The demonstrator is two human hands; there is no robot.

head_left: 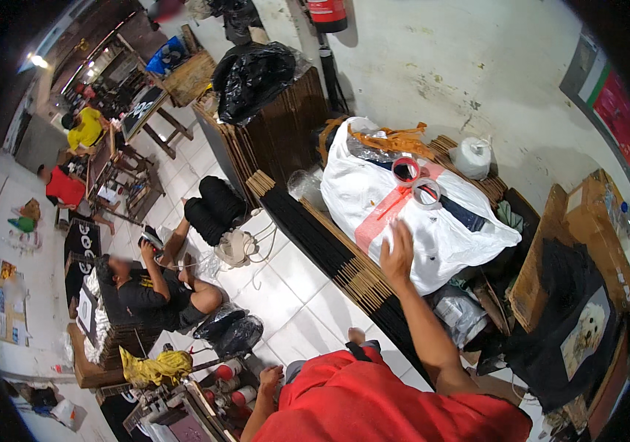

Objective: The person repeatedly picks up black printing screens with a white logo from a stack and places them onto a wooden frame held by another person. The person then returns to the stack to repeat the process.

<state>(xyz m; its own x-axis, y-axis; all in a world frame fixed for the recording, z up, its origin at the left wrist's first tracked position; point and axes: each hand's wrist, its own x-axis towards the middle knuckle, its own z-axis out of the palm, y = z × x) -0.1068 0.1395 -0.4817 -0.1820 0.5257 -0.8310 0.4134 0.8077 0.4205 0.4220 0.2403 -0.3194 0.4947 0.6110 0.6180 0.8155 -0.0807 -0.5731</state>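
Note:
My right hand reaches out over a large white plastic bag, fingers stretched and nothing in them. Just beyond its fingertips, a narrow bright red piece lies on the bag's red-printed part; I cannot make out its kind. Farther up the bag are a red tape roll and a pale tape roll, side by side. My left hand hangs low beside my body, its fingers curled in with nothing visible in them. Nearest to it are red-and-white thread cones by a machine.
Stacked black screens with wooden edges run beside the bag. A co-worker in dark clothes sits on the floor at left, near black rolls. At right stand cardboard and a black printed cloth.

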